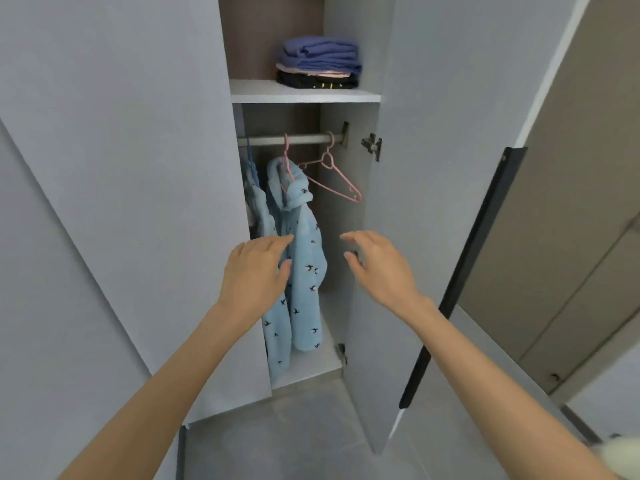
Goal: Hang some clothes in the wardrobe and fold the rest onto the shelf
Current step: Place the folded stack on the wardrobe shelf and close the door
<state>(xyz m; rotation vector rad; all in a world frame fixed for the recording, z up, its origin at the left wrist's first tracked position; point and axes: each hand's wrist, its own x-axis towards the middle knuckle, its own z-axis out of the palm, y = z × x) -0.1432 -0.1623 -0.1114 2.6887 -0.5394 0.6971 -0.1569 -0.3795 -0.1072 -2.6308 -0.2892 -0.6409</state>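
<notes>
Left hand [254, 271] is hovering, fingers loosely apart, fingertips at the blue jacket [306, 306]; right hand [379, 268] is hovering beside it, likewise empty.

Light is soft, even and cool, falling from the front and above. The grey wardrobe doors [121, 168] are flatly lit with gentle gradients. The front edge of the shelf [304, 93] is the brightest surface inside. Below it the interior drops into shade, darkest behind the hanging rail [294, 138], which carries a faint sheen. The blue fleece garment [301, 271] is evenly lit, its folds softly shadowed. The floor tiles [294, 427] are dull and matte. Wide-angle distortion is strong: door edges lean and bow toward the borders, and forearms stretch at the bottom corners. Overall detail is soft, with compression smear. The right hand [377, 268] shows blurred fingertips; the left hand [252, 271] is sharper. The white object [620, 455] at the lower right is a blur.
</notes>
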